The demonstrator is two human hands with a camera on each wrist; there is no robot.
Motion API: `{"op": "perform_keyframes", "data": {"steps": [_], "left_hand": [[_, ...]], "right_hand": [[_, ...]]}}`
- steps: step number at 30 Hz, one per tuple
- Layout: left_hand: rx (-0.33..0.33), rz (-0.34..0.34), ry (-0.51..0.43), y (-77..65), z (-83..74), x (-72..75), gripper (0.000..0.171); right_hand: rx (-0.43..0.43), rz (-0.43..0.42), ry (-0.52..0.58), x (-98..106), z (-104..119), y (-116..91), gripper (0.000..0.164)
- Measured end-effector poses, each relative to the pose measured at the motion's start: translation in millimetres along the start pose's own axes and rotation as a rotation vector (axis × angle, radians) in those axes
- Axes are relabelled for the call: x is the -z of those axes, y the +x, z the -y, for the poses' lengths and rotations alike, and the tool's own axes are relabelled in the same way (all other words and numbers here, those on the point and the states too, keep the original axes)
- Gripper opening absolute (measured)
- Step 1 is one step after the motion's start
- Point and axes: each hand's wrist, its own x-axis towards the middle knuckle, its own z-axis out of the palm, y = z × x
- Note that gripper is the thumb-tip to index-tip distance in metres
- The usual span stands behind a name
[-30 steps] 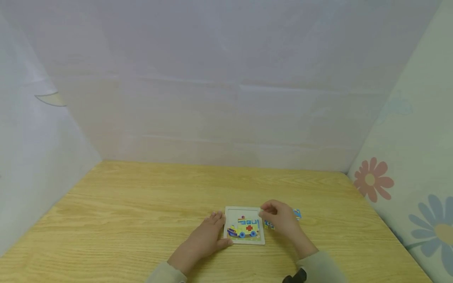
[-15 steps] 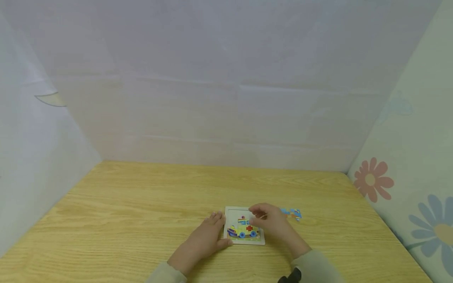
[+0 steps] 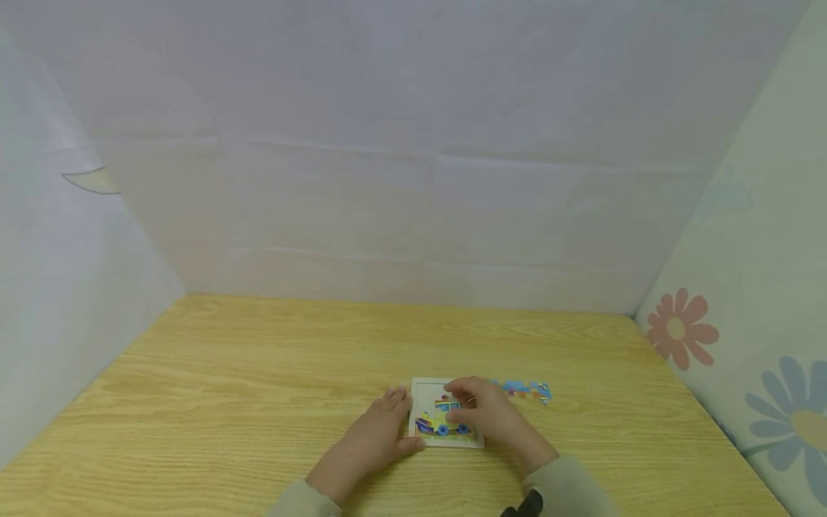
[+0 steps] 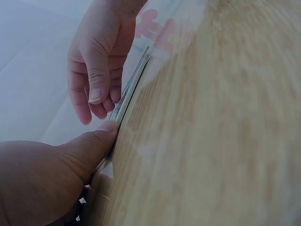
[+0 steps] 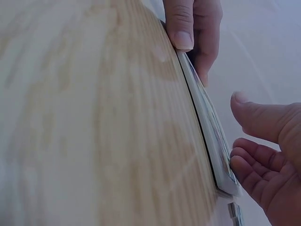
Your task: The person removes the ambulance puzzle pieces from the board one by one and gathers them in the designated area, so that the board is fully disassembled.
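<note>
A small picture puzzle in a pale frame [image 3: 428,380] lies on the table, an ambulance picture [image 3: 442,413] filling its lower part. My left hand [image 3: 377,431] rests against the frame's left side, fingers stretched along the edge and thumb at the near corner. In the left wrist view that thumb [image 4: 96,143] presses on the frame's edge. My right hand [image 3: 487,413] hovers over the puzzle's right part, covering some of it. From the right wrist view, its thumb [image 5: 261,120] stands apart from its bent fingers [image 5: 256,167], and no piece shows between them.
Several loose blue and orange puzzle pieces [image 3: 536,391] lie right of the frame, partly behind my right hand. The wooden table [image 3: 258,366] ends at a pale back wall [image 3: 413,215]. A flower-printed side wall [image 3: 743,287] stands to the right.
My right hand has moved left from the frame's right edge to over the ambulance picture, uncovering more of the loose pieces. My left hand and the frame have stayed in place.
</note>
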Motion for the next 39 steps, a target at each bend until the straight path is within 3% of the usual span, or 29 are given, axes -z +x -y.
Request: {"op": "perform_keyframes", "data": {"steps": [12, 24, 39], "left_hand": [[-0.01, -0.003, 0.014, -0.7, 0.2, -0.7, 0.078], [-0.006, -0.007, 0.013, -0.7, -1.0, 0.8, 0.077], [-0.007, 0.0, 0.003, -2.0, -2.0, 1.7, 0.079]], "right_hand": [[-0.044, 0.036, -0.069, -4.4, 1.6, 6.0, 0.044], [-0.02, 0.094, -0.156, -5.5, 1.6, 13.9, 0.046], [-0.124, 0.147, -0.225, -4.7, 24.7, 22.1, 0.035]]}}
